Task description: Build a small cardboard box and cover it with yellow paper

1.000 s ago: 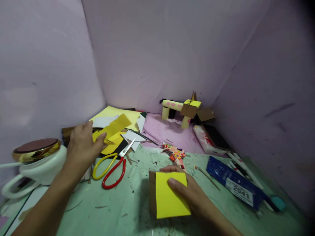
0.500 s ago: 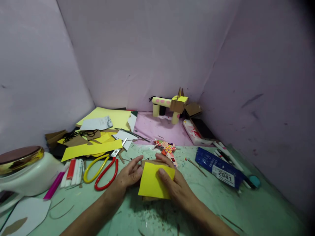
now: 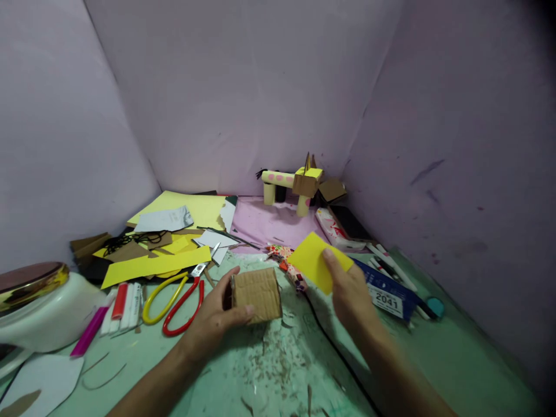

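Observation:
My left hand (image 3: 217, 315) is closed around a small cardboard box (image 3: 256, 292), its thumb lying across the near corner of the flat brown top. Raised to the right, my right hand (image 3: 351, 284) pinches a square of yellow paper (image 3: 315, 260) between thumb and fingers. The paper is tilted and apart from the box. Behind it, partly covered, lies a flower-patterned tool (image 3: 297, 278) with an orange part and a black cord (image 3: 336, 350); it looks like a glue gun. Scissors (image 3: 185, 307) with one yellow and one red handle lie left of my left hand.
A giraffe-like animal (image 3: 282, 179) of paper and cardboard stands at the back. Yellow paper strips (image 3: 156, 266) and scraps lie at the left, beside markers (image 3: 125, 307) and a white jar-like container (image 3: 43, 313). A blue packet (image 3: 393, 298) and pens (image 3: 395, 266) lie at the right.
The yellow paper has been lifted off the box top and carried up and right by my right hand. My left hand now holds the box alone. The view has shifted slightly.

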Available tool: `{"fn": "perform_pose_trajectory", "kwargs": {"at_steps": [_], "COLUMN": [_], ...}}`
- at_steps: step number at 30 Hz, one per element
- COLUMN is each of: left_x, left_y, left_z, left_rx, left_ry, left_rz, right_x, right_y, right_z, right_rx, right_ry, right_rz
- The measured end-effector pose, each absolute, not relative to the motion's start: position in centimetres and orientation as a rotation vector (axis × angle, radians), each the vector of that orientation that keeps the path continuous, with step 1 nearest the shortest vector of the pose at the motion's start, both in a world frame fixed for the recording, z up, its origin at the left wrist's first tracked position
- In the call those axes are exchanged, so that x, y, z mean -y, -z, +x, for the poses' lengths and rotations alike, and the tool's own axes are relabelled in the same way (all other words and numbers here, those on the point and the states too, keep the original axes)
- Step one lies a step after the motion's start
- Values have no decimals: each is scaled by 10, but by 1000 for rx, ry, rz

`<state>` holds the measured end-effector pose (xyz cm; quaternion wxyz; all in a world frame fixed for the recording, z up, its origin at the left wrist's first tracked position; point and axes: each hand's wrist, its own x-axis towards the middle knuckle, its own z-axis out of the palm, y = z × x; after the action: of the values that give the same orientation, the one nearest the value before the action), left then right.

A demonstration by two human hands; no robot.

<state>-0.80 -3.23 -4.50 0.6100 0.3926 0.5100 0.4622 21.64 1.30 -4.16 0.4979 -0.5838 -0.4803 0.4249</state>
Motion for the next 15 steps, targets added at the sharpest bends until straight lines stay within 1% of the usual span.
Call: {"fn": "perform_pose_trajectory", "kwargs": {"at_steps": [4,9,12,15], "left_x": [33,36,35,34], "left_y": [37,32,32,31], "left_z": [-10,-8,-8,-9], "left_rx": [-1231,-1260,-1278,-1283], "left_ry": [-1138,-1173,-1161,-1149], "left_rz": [797,768,737,697], "right_x": [-42,-54,-71,-103], "right_y": [50,53,52,55], "right_z": [247,252,250,249], "right_rx": [1161,1152,1142,1182], "right_ry": [-829,-506,-434,-461], "right_rz": [-1544,-1658,-1648,-1635]}}
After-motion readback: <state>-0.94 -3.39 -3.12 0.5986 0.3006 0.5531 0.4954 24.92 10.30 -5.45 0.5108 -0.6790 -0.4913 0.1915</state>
